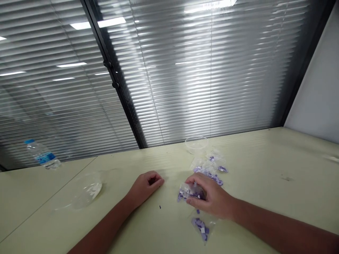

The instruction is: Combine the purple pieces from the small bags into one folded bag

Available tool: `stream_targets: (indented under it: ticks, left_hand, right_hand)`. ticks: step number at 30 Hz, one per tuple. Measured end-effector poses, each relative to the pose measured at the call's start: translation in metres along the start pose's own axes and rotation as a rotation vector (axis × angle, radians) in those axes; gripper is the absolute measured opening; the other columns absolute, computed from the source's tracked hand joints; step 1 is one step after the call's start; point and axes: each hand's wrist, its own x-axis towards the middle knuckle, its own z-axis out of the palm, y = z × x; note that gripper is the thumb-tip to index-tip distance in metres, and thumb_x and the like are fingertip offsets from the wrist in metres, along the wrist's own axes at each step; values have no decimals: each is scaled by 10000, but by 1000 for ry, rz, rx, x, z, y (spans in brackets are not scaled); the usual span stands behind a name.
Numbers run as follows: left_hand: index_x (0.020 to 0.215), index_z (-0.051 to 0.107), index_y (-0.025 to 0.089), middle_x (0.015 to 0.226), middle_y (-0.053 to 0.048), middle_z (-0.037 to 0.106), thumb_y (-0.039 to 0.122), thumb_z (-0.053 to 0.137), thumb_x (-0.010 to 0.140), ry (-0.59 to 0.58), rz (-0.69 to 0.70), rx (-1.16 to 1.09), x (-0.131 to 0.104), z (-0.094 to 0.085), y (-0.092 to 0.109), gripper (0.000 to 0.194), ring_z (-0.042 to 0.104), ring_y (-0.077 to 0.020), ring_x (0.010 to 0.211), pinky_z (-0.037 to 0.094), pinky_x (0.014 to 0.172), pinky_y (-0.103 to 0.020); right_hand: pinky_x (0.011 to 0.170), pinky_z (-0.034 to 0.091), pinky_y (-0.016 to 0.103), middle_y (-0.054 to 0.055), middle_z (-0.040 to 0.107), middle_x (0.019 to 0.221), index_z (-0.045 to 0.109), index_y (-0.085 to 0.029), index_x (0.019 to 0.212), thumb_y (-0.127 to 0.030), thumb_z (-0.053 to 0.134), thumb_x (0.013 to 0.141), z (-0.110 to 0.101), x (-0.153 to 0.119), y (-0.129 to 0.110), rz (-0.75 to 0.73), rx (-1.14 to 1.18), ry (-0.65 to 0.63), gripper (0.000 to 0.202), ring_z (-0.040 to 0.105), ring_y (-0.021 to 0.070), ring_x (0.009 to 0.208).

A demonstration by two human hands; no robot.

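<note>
My right hand (213,197) has its thumb and fingers closed around a small clear plastic bag (185,190) of purple and white pieces, low over the table. Just in front of that hand, another clear bag (201,229) with similar pieces lies flat. Several more bags of purple pieces (209,173) are heaped beyond my right hand. To the left, my left hand (145,185) rests on the table, its fingers curled into a loose fist with nothing visible in it. A tiny dark piece (160,207) lies on the tabletop near it.
A round clear plastic container (196,143) stands behind the heap of bags. On the left of the pale table (265,169) lies a clear plastic container (87,190) on its side. A water bottle (43,155) with a blue cap stands farther back, by the window blinds (212,88).
</note>
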Motion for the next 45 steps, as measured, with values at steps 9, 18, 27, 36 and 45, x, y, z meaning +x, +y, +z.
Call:
stream_targets:
  ticks: [9,18,27,36,45]
  left_hand:
    - [942,791,220,824,-18,636,417,699,892,-58,148,-21,-1,-11,-11,223,588,-121,700,434,635,-218]
    - [884,764,227,818,-18,666,401,562,1006,-39,241,259,-1,-12,-6,293,615,-135,746,399,666,-238]
    - [885,667,201,847,-35,671,299,470,1045,-10,428,545,-2,-7,2,273,588,-180,795,366,698,-314]
    - [937,727,218,873,-59,677,285,506,1026,-57,465,506,-4,-14,14,247,580,-200,877,410,727,-313]
    - [860,709,216,837,-34,690,221,542,984,-81,483,652,-6,-11,26,208,585,-193,823,374,796,-368]
  right_hand:
    - [804,450,298,3,632,1012,633,-229,1102,-407,775,843,-1,0,0,-3,10,-7,344,586,174,927]
    - [798,449,296,13,640,1015,638,-224,1098,-401,784,833,0,0,2,-4,4,-5,351,593,178,925]
    - [820,450,295,23,643,1013,642,-213,1095,-365,778,836,1,0,3,-16,-10,-2,330,594,180,929]
    - [801,445,288,15,640,1004,645,-221,1107,-383,773,847,0,0,4,-7,-8,-18,332,590,177,920]
    - [803,447,292,18,647,993,650,-218,1092,-377,778,843,1,-1,2,-10,-15,-7,322,597,181,913]
